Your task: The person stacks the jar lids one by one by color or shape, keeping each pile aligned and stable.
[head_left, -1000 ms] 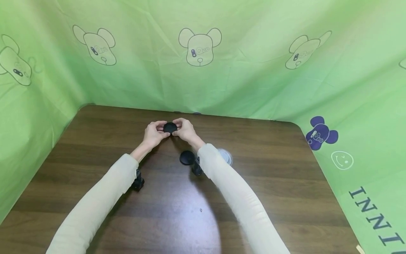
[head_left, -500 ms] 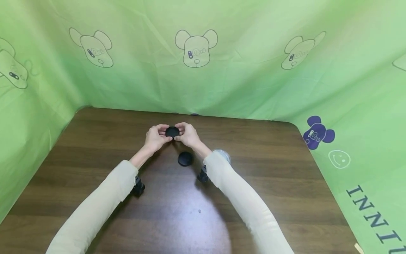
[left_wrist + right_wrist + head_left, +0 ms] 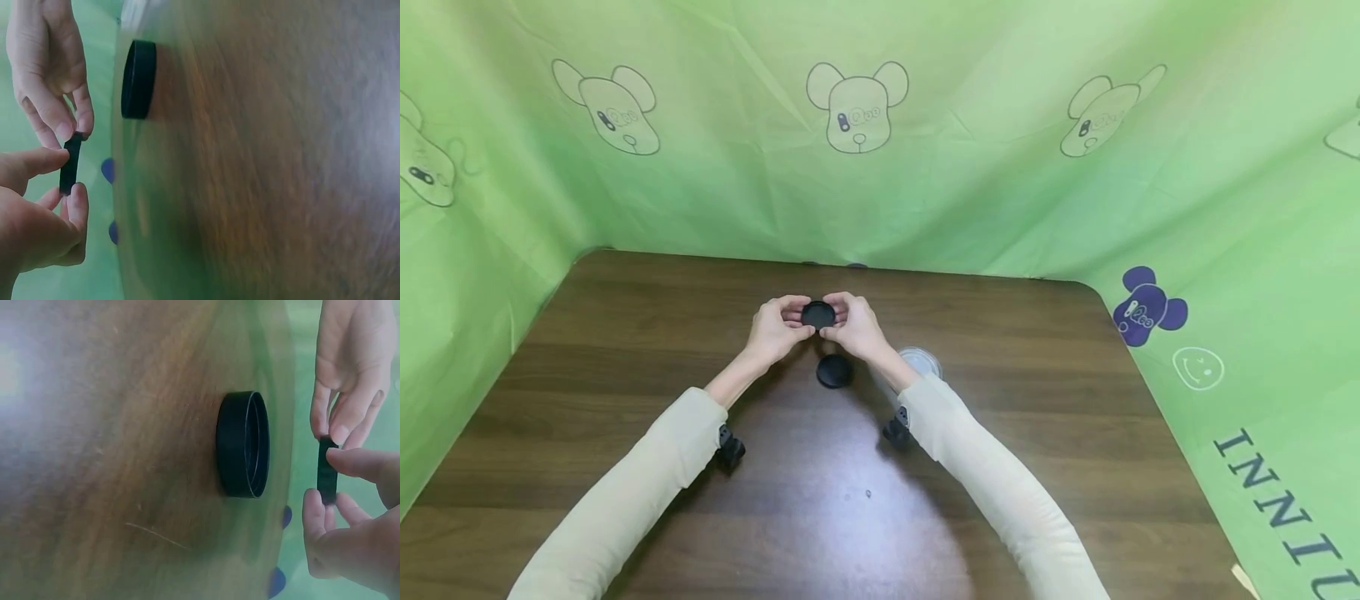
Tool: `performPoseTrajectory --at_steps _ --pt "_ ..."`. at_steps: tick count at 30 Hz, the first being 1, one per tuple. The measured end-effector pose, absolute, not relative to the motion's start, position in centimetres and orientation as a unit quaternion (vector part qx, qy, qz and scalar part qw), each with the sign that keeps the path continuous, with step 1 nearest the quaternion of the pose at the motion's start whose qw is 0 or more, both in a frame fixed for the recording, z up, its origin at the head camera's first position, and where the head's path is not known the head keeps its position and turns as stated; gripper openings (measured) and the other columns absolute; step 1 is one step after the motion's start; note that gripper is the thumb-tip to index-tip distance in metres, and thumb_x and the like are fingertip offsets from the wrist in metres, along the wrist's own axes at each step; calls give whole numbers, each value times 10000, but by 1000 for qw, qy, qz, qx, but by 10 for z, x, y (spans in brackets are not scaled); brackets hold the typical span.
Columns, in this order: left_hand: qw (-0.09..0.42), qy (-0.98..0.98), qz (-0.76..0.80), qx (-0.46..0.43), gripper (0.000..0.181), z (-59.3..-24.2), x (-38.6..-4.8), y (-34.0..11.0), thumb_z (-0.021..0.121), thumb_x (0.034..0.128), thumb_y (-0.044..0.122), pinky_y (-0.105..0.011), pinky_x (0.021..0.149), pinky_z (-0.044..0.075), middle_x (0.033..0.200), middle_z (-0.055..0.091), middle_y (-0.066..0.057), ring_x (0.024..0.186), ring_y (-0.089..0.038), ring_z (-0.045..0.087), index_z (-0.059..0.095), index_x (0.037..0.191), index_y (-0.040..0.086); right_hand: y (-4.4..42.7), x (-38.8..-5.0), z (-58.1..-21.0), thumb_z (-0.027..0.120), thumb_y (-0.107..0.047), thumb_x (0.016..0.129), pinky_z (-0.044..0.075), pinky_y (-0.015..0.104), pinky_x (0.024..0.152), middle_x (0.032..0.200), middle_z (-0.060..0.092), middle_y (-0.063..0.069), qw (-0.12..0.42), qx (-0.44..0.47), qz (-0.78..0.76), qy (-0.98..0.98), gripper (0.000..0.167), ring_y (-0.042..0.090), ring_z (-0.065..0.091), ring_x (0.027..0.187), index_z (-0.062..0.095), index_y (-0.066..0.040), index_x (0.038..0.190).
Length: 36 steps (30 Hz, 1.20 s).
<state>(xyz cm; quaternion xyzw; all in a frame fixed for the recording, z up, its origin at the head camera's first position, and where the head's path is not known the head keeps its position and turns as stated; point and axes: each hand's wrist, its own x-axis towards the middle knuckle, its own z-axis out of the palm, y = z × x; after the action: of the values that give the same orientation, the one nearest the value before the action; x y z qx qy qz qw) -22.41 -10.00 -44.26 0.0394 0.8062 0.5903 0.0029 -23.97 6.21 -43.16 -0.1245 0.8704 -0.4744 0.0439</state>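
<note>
Between both hands, raised over the far part of the table, is a thin, round, black lid [image 3: 818, 315]. My left hand [image 3: 777, 327] pinches its left edge with thumb and fingers, and my right hand [image 3: 856, 327] pinches the right edge. Edge-on, the lid [image 3: 70, 164] looks slim in the left wrist view, with fingertips at both ends. Nearer to me, apart from the hands, a shallow round black cap [image 3: 834, 372] lies on the table. Its raised rim and hollow face show in the right wrist view, where the cap [image 3: 240, 445] looks thicker than the held lid.
A clear round plastic piece [image 3: 922, 361] lies beside the right forearm, partly hidden by it. The brown wooden table [image 3: 1037, 400] is bordered by green printed cloth [image 3: 737, 192] at the back and sides. A small speck [image 3: 868, 494] lies nearer to me.
Both hands have brought the black lid a little to the right and nearer to the cap on the table. The right forearm has swung outward. The cap stays where it lay.
</note>
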Motion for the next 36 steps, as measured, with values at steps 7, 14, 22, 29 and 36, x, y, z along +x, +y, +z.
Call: performPoseTrajectory --at_steps 7,14,22,29,36 --pt "3 805 590 58 467 -438 -211 -93 714 777 -98 -329 847 531 1101 617 -258 964 -338 631 594 1228 -82 70 -223 -428 742 64 768 521 299 844 1098 563 216 28 -128 -472 872 492 303 617 937 571 59 1229" --pt "17 808 586 60 462 -442 -200 -87 739 769 -81 -320 839 534 1097 603 -235 947 -319 628 610 1212 -66 80 -206 -428 733 71 764 532 297 818 1128 510 232 25 -133 -466 874 482 305 615 915 568 75 1217" --pt "30 812 579 69 448 -446 -189 -82 769 749 -67 -334 833 537 1067 614 -222 933 -312 633 623 1173 -63 90 -192 -431 736 80 765 540 303 807 1116 504 229 41 -141 -461 875 471 301 615 911 571 81 1206" --pt "41 821 565 73 449 -452 -178 -78 772 731 -84 -323 814 540 1058 594 -206 915 -298 638 620 1153 -56 93 -182 -437 742 76 757 536 295 808 1104 507 213 58 -138 -453 879 474 293 610 908 575 73 1201" --pt "46 821 564 77 451 -452 -172 -77 771 724 -92 -322 815 538 1055 574 -203 907 -291 627 619 1148 -63 98 -178 -440 738 74 757 527 310 822 1062 510 199 70 -144 -459 874 450 279 596 907 579 64 1177"
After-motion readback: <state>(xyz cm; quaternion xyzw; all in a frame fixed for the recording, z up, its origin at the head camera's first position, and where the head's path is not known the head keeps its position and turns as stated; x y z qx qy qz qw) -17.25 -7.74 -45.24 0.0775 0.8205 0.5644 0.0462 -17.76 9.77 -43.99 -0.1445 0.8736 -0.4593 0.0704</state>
